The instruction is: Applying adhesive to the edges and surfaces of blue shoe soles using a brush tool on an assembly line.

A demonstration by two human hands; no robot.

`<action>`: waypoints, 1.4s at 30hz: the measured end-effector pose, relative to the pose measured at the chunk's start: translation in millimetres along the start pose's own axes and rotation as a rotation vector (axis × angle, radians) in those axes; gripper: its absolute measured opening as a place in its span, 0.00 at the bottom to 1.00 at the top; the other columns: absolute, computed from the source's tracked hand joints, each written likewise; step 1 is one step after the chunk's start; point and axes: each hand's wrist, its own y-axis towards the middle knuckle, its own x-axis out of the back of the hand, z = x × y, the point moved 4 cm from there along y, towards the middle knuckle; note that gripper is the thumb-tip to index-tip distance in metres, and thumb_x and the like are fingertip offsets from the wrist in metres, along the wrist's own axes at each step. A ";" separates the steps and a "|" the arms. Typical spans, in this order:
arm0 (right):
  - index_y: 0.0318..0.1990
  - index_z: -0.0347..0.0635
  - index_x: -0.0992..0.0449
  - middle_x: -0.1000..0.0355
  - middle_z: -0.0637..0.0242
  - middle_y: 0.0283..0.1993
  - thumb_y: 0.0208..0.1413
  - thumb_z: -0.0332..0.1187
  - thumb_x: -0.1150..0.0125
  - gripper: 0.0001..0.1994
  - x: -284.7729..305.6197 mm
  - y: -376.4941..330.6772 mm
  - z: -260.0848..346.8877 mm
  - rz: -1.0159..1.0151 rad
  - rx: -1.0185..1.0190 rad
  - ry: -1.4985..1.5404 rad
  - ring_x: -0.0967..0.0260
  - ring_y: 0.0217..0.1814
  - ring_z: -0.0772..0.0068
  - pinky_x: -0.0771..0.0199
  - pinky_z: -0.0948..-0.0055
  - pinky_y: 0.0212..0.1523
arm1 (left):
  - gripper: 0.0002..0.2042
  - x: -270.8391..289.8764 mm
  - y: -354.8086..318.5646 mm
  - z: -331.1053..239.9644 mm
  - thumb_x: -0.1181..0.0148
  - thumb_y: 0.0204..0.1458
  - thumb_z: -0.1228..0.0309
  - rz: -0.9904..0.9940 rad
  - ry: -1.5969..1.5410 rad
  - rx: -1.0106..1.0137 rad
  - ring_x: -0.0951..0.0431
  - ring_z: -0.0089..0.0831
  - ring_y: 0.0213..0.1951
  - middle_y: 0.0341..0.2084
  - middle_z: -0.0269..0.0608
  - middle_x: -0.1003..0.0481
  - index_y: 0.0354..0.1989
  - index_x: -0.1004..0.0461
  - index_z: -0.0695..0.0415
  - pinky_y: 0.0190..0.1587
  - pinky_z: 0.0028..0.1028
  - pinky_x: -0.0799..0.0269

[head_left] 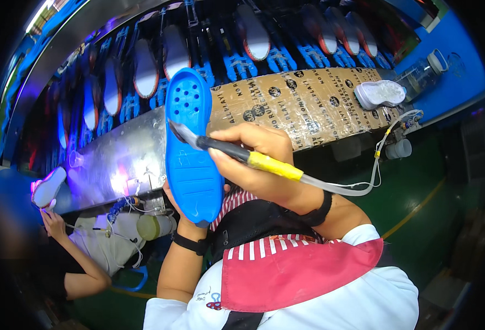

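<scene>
A bright blue shoe sole (192, 179) stands lengthwise before me, its end with several round holes pointing away. My left hand (176, 209) grips it from underneath near the close end; the sole hides most of the fingers. In my right hand (262, 154) is a brush (275, 166) with a black and yellow handle, a clear tube running from its rear end. The brush's bristles lie against the sole's middle, near its left edge, where the surface looks dark and wet.
Racks with blue holders carry several shoes (252, 36) along the far side. A cardboard-covered bench (308, 104) holds a white sole (380, 92), beside a clear jug (418, 74). At left, a co-worker's hand (54, 224) works on a shoe (49, 187) by the metal bench (110, 151).
</scene>
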 end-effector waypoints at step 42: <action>0.39 0.39 0.22 0.30 0.62 0.23 0.44 0.30 0.30 0.13 -27.3 -42.6 11.5 0.439 0.201 0.280 0.31 0.24 0.62 0.30 0.69 0.29 | 0.51 -52.1 24.4 -27.5 0.36 0.39 0.43 0.175 0.288 -0.253 0.37 0.57 0.58 0.62 0.56 0.46 0.68 0.55 0.55 0.51 0.54 0.30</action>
